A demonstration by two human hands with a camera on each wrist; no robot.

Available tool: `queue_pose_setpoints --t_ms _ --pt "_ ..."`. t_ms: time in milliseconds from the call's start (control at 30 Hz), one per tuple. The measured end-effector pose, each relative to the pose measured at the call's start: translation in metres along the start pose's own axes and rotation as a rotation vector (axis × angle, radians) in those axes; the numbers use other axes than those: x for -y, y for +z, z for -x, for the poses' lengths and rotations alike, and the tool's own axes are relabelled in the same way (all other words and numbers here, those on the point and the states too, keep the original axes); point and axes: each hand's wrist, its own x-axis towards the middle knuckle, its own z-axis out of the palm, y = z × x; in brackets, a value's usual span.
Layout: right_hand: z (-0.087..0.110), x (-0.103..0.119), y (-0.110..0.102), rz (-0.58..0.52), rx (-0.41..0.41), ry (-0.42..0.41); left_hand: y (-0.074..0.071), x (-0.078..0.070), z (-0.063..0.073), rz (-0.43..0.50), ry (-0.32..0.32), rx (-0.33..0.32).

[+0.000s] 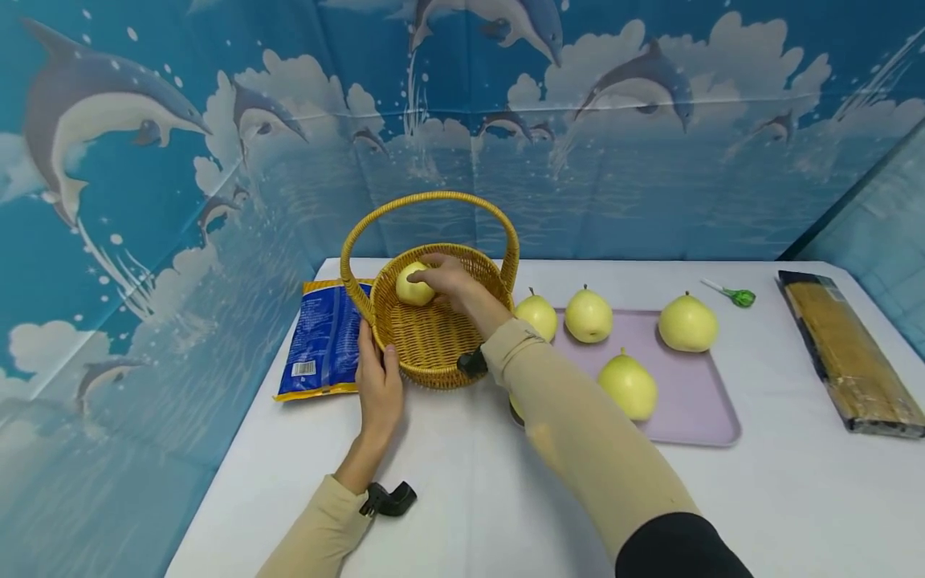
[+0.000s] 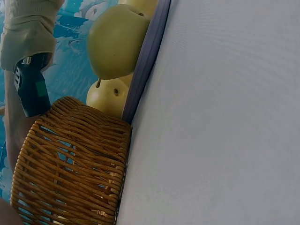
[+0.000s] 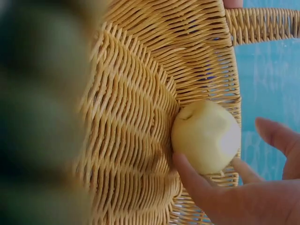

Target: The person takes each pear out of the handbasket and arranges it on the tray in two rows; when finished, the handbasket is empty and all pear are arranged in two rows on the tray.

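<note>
A yellow wicker basket [image 1: 433, 337] with a tall arched handle stands on the white table. One pale yellow pear [image 1: 413, 287] lies inside, against the far left wall. Reaching over the rim, my right hand [image 1: 451, 281] touches this pear; in the right wrist view the fingers rest against the pear [image 3: 206, 136] while one digit stands apart from it. My left hand [image 1: 379, 389] rests against the basket's left side, its fingers straight beside the handle's base. The left wrist view shows the wicker wall [image 2: 70, 164] from outside.
Right of the basket, several pears [image 1: 629, 387] sit on and around a purple tray [image 1: 697, 401], partly behind my right arm. A blue packet [image 1: 321, 337] lies left. Farther right are a green-headed lollipop-like item [image 1: 740, 298] and a brown package [image 1: 853, 353]. A dolphin-print curtain [image 1: 433, 160] hangs behind.
</note>
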Motion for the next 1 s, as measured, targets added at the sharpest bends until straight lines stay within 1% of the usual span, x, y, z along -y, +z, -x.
queue_pose_setpoints --t_ms 133,233,300,400,533,633,767,867,1000 --pt "0.000 -0.003 0.005 0.000 0.075 0.030 0.000 -0.001 0.000 -0.006 -0.004 0.002" --pt "0.002 -0.006 0.011 0.035 0.120 0.047 0.000 -0.001 0.001 -0.005 0.000 0.006" --pt "0.003 -0.009 0.014 0.092 0.132 0.031 0.001 -0.001 0.000 -0.004 0.010 0.010" --pt "0.004 -0.013 0.018 0.192 0.120 -0.033 0.002 -0.002 0.000 -0.008 0.018 0.013" --pt "0.006 -0.017 0.021 0.312 0.054 -0.120 0.004 -0.003 -0.001 -0.012 0.011 0.010" --pt "0.009 -0.018 0.022 0.381 0.010 -0.140 0.005 -0.003 0.000 -0.011 0.001 0.014" --pt "0.014 -0.015 0.020 0.490 -0.023 -0.149 0.005 -0.002 0.000 -0.013 -0.004 0.014" --pt "0.023 -0.009 0.016 0.538 -0.020 -0.171 0.003 -0.002 0.001 -0.012 -0.005 0.014" --pt "0.042 0.003 0.009 0.544 0.019 -0.218 -0.001 -0.001 0.001 -0.012 -0.009 0.009"
